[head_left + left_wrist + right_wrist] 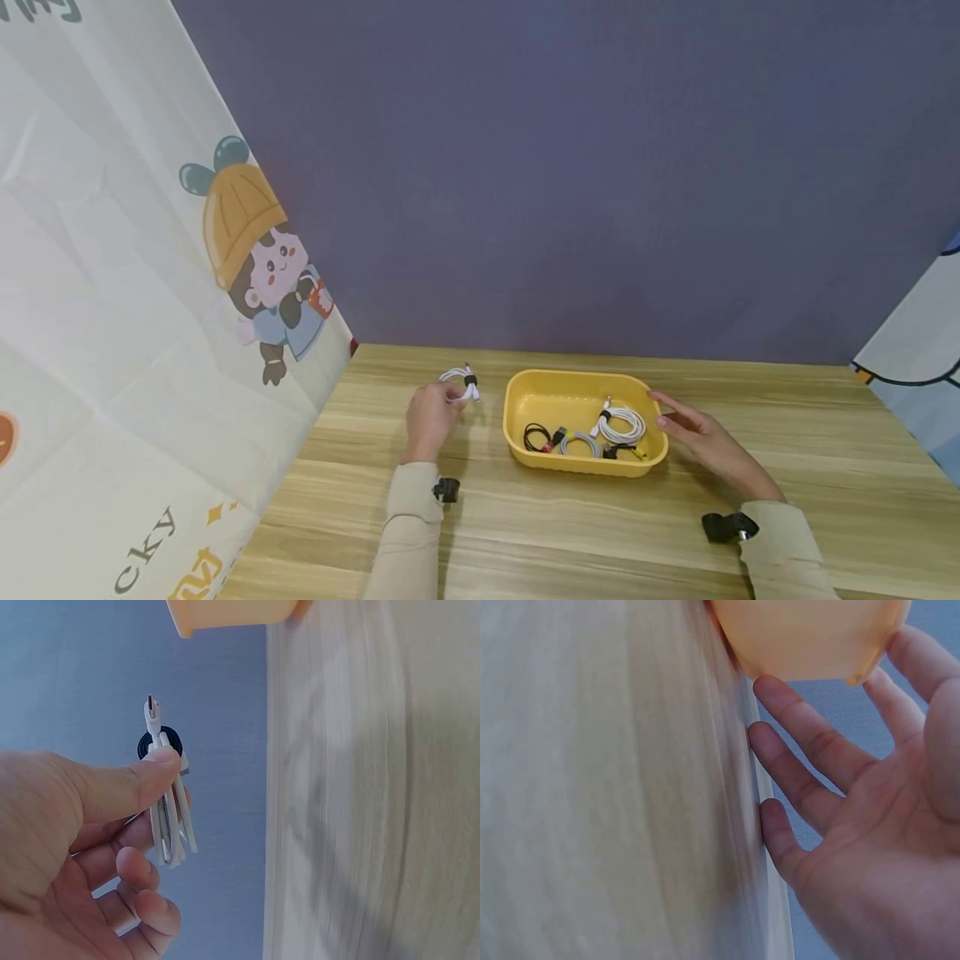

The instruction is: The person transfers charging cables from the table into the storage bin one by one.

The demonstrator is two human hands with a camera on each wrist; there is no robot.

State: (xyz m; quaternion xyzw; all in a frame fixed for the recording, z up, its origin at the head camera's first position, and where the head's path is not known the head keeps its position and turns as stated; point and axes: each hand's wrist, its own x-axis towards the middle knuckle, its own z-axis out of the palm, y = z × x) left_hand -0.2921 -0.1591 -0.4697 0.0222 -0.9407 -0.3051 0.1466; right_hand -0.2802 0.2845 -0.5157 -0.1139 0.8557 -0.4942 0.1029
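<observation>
Between thumb and fingers, my left hand [432, 421] pinches a coiled white charging cable [171, 817] bound with a black strap [171, 739]. Its metal-tipped plug [152, 712] points upward in the left wrist view. The cable is held left of a yellow plastic basket [551, 407]. At the basket's right end, my right hand [708, 442] has its fingers spread, with fingertips right at the rim and end wall. Inside the basket lie a white coiled cable [622, 426], a grey coiled cable [579, 445], a black cable [536, 437] and a small yellow-ended piece [638, 452].
The basket stands on a wood-grain table [570, 533]. A dark blue-grey panel [570, 183] rises behind the table's back edge. To the left hangs a white sheet [112, 275] with cartoon prints; another printed sheet [911, 350] is at the right.
</observation>
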